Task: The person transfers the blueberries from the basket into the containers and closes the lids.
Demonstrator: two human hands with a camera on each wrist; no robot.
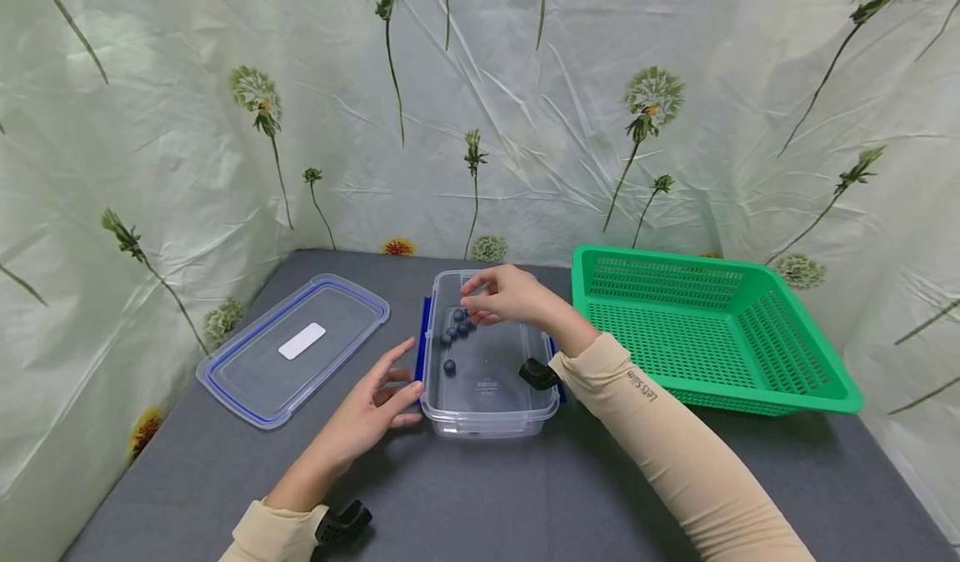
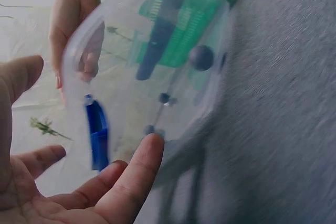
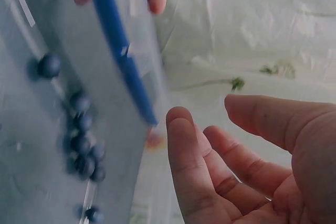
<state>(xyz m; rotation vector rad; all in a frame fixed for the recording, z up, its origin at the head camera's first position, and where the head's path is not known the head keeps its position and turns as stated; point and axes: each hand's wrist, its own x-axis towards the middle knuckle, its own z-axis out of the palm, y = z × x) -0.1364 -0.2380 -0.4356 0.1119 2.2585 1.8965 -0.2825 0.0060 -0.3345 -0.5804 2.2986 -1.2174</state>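
Observation:
A clear plastic food container [image 1: 491, 422] with blue side clips stands on the table, uncovered. Several blueberries [image 1: 463, 328] lie on its floor toward the left, one of them apart nearer the front. My right hand [image 1: 513, 295] hovers over the far part of the container. In the right wrist view its thumb and forefinger [image 3: 184, 150] are apart with nothing between them. At the container's left side is my left hand [image 1: 367, 416], fingers spread and fingertips right at the wall. The left wrist view shows a blue clip [image 2: 98, 135] close beyond those fingers.
To the left lies the container's clear lid [image 1: 337, 378] with a blue seal and a white label. A green perforated basket [image 1: 750, 403] stands at the right, close to my right forearm. Behind the grey table [image 1: 480, 504] hangs a flower-patterned curtain [image 1: 525, 145].

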